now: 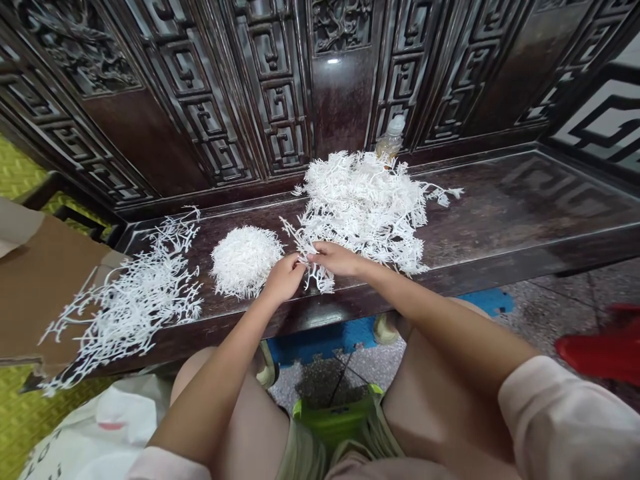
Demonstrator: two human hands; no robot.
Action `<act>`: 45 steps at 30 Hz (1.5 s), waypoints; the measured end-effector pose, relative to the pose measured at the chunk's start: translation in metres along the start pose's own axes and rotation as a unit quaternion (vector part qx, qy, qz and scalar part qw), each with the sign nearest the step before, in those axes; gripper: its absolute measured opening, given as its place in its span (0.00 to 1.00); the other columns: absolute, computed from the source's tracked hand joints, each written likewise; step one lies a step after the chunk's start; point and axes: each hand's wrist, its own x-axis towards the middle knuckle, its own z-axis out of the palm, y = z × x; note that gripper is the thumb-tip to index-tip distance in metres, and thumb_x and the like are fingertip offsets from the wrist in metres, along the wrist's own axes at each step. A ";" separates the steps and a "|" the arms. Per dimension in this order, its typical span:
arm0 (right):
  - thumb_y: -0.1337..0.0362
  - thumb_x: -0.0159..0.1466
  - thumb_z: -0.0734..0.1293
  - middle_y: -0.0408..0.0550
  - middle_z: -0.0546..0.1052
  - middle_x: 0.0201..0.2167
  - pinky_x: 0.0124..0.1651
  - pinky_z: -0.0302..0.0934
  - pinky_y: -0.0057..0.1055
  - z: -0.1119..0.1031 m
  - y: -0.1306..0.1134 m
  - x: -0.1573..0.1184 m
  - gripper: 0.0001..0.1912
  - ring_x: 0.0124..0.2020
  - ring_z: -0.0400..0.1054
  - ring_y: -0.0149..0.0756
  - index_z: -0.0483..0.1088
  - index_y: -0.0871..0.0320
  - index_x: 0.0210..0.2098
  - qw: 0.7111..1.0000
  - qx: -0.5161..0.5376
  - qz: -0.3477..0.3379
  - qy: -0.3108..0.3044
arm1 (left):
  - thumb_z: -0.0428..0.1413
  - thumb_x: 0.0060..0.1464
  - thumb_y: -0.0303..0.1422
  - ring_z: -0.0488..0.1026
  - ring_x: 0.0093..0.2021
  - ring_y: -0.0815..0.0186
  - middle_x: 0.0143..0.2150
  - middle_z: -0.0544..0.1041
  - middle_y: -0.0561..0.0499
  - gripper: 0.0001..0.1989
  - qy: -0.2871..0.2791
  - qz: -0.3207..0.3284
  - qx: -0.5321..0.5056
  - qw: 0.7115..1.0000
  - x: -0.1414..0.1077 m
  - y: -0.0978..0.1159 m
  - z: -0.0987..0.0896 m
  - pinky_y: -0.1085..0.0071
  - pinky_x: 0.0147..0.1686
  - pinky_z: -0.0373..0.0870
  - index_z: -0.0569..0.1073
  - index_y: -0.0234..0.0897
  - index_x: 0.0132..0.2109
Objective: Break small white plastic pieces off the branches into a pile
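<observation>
A white branching sprig (pixel 320 278) is held between my two hands at the front edge of the dark wooden bench. My left hand (pixel 286 277) pinches it from the left, fingertips closed. From the right, my right hand (pixel 336 259) has thumb and fingers closed on the same sprig. Behind and to the right lies a large heap of white bushy sprigs (pixel 367 193). Left of my hands is a rounded pile of small white pieces (pixel 247 260). Farther left, thin bare white stems (pixel 137 300) lie in a tangle that overhangs the bench's front edge.
A clear bottle (pixel 391 137) stands behind the large heap, against the carved backrest (pixel 340 100). At the left are a cardboard box (pixel 45 287) and a white bag (pixel 107 420). A green stool (pixel 333 420) shows between my legs; something red (pixel 600 347) is at right.
</observation>
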 end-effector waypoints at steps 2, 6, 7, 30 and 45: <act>0.58 0.57 0.60 0.45 0.71 0.29 0.36 0.55 0.25 -0.002 0.003 0.001 0.11 0.32 0.63 0.31 0.67 0.59 0.31 0.999 -0.032 0.019 -0.003 | 0.46 0.47 0.35 0.66 0.29 0.67 0.28 0.72 0.53 0.10 -0.007 -0.018 -0.007 1.000 0.001 -0.002 0.000 0.72 0.30 0.59 0.69 0.38 0.33; 0.54 0.56 0.60 0.48 0.72 0.33 0.39 0.55 0.28 -0.004 0.006 0.002 0.14 0.35 0.63 0.35 0.68 0.58 0.33 0.996 -0.063 0.068 0.001 | 0.48 0.47 0.38 0.67 0.29 0.67 0.29 0.72 0.52 0.12 -0.008 -0.034 -0.016 0.999 0.002 -0.006 0.002 0.72 0.30 0.60 0.70 0.38 0.35; 0.55 0.57 0.60 0.48 0.72 0.33 0.39 0.55 0.28 -0.004 0.006 0.002 0.14 0.35 0.63 0.34 0.67 0.59 0.34 0.997 -0.055 0.051 0.002 | 0.47 0.47 0.39 0.67 0.29 0.67 0.29 0.72 0.52 0.12 -0.006 -0.028 -0.023 0.999 0.002 -0.006 0.003 0.72 0.30 0.60 0.70 0.38 0.35; 0.55 0.56 0.57 0.39 0.60 0.18 0.24 0.47 0.24 0.001 -0.005 -0.003 0.14 0.20 0.52 0.24 0.60 0.60 0.23 0.997 0.068 0.038 0.027 | 0.42 0.51 0.46 0.61 0.23 0.70 0.20 0.64 0.54 0.20 0.020 -0.007 -0.078 0.997 0.004 -0.007 -0.004 0.74 0.26 0.56 0.67 0.35 0.24; 0.58 0.60 0.52 0.44 0.61 0.18 0.27 0.44 0.27 -0.015 0.017 0.012 0.16 0.22 0.52 0.28 0.58 0.59 0.20 0.967 -0.231 -0.013 0.107 | 0.42 0.52 0.36 0.59 0.27 0.68 0.21 0.59 0.52 0.16 0.209 0.135 0.031 0.968 -0.015 0.021 -0.010 0.71 0.31 0.56 0.55 0.37 0.19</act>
